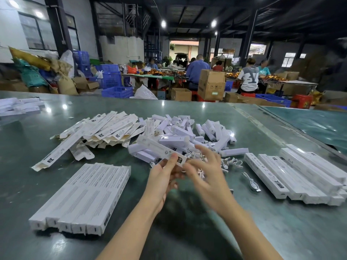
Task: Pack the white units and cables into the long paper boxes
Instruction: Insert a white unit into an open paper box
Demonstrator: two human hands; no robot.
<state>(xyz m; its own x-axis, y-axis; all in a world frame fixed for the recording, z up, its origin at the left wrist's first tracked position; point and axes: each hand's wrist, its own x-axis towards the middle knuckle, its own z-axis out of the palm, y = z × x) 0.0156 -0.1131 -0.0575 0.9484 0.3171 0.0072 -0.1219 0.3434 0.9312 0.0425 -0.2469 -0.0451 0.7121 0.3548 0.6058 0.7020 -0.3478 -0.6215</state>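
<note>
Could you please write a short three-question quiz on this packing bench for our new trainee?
1. True or false: the left hand holds a long paper box.
2. Where does the neat row of boxes lie: A) left of the hands, B) right, C) far edge?
3. Fill in: a loose white ______ lies alone on the table, right of the right hand.

Key: 1 true; 2 A; 3 cable.
</note>
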